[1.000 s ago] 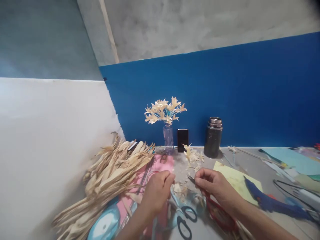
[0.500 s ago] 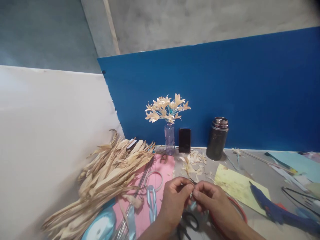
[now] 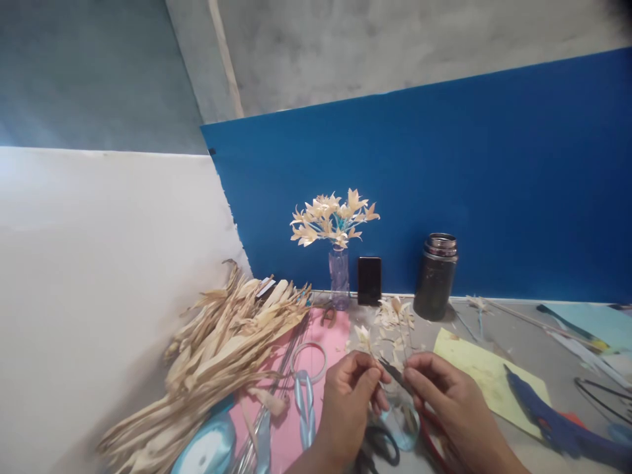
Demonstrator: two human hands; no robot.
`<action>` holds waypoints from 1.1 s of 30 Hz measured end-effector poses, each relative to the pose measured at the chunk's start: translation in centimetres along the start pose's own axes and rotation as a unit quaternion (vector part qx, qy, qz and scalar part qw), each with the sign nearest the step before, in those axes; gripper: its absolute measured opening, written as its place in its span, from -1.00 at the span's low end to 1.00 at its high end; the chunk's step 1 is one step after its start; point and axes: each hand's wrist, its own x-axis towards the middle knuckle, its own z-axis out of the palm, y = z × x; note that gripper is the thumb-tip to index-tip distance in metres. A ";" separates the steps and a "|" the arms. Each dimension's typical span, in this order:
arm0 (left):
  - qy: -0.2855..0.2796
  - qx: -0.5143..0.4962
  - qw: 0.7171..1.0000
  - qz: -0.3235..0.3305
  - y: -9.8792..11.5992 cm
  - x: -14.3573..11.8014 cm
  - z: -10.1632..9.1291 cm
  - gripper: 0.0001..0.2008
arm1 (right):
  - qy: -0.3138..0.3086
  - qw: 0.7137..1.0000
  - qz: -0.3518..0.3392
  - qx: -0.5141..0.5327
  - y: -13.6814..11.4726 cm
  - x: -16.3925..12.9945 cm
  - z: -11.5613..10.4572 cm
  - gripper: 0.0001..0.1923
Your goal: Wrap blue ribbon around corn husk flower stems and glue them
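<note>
My left hand is closed in a pinch on the thin stem of a pale dried-husk flower, whose petals rise above the fingertips. My right hand is closed round red-handled pliers, their dark jaws pointing at the left fingers. Between its thumb and forefinger stands a thin stem with a small husk bud on top. Beneath the hands lie black-handled scissors and a clear, bluish roll, partly hidden.
Dried corn husks heap on the left, by a blue ribbon roll and pink paper. Behind stand a vase of husk flowers, a phone and a dark flask. Yellow paper and a blue glue gun lie right.
My hands were together at the fingertips and have moved apart. The stem with the bud now shows in my right hand, and the pliers' jaws have come into view between the hands.
</note>
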 end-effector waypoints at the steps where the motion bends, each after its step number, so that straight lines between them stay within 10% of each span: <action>1: -0.004 0.001 1.000 0.009 0.0 -0.1 0.0 -0.70 | -0.009 1.000 -0.009 -0.008 0.1 -0.1 0.1 -0.66; 33: -0.039 0.001 0.997 0.061 -0.2 -1.0 -0.1 -0.82 | -0.071 0.987 -0.089 -0.118 1.2 -0.8 0.3 -0.75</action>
